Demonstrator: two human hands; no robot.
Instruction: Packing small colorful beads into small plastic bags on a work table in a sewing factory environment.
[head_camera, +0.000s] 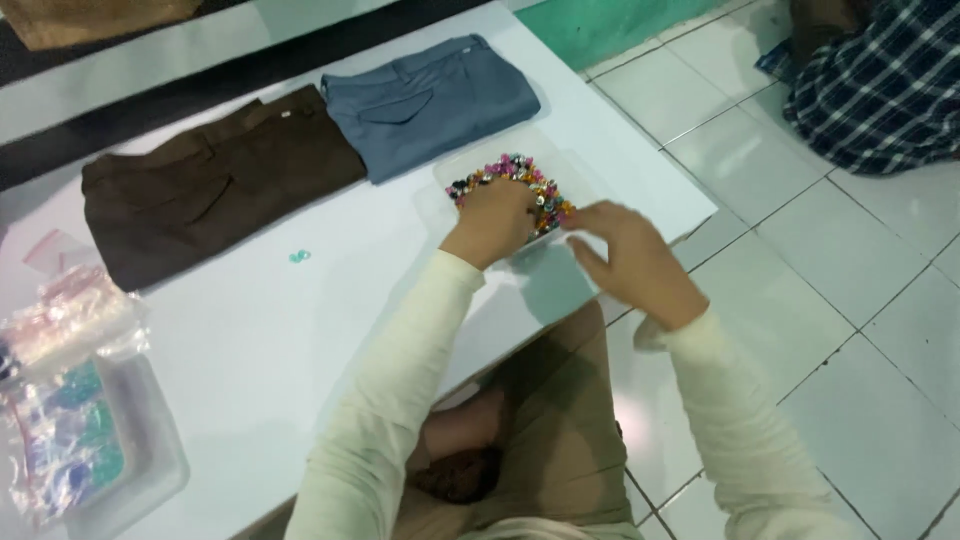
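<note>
A clear shallow tray (455, 172) sits near the right end of the white table (250, 330), filled with several small multicoloured beads (510, 168). My left hand (493, 222) rests in the tray on the beads, fingers curled down among them; whether it holds any is hidden. My right hand (630, 262) hovers at the tray's near right corner, fingers apart and blurred, its fingertips touching the beads at the edge. Both arms wear cream long sleeves.
Folded brown trousers (215, 185) and folded grey-blue trousers (430, 100) lie at the table's far side. A tiny teal bead (299, 256) lies loose mid-table. Clear plastic bags and a box of beads (75, 430) sit at left. A person in plaid (880, 80) sits on the tiled floor.
</note>
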